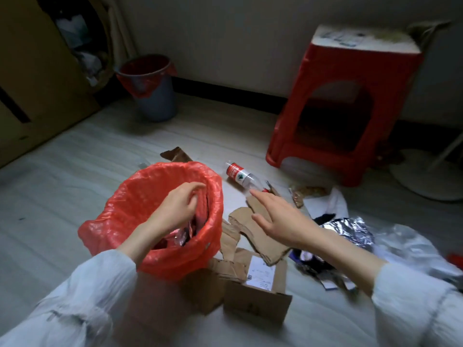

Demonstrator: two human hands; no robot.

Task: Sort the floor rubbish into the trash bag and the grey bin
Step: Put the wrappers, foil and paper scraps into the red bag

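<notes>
right hand [278, 219] spread and empty, reaching at 12 o'clock for the bottle [241, 177]: likely light, slick, crushable, best gripped mid-body. left hand [176, 206] loosely curled in the trash bag [130, 196], hold unclear.

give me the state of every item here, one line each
trash bag: open, part filled
left hand: fingers curled inside the bag mouth
right hand: open, above the cardboard
plastic bottle: lying on the floor
cardboard box: torn, flattened
grey bin: upright, red liner
red stool: upright
</notes>
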